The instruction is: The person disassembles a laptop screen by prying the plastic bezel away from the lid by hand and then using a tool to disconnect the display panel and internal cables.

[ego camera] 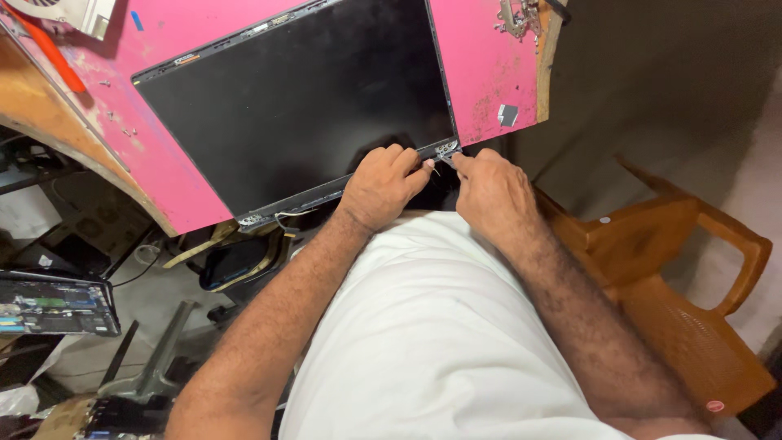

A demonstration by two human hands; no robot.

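The laptop screen panel [301, 98] lies on the pink bench [481, 65], its near edge overhanging. The left hand [381, 186] presses that edge, fingers curled; the right hand [493, 191] pinches a thin tool [447, 162] at the hinge [446, 148]. A slip there could crack the glass.

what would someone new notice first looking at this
The big black laptop screen panel lying flat on the bright pink worktop fills the upper middle. At its near right corner, by the metal hinge, the left hand rests on the panel's edge while the right hand pinches a thin tool. To the right stands an orange-brown plastic chair, and an opened laptop base lies at lower left.
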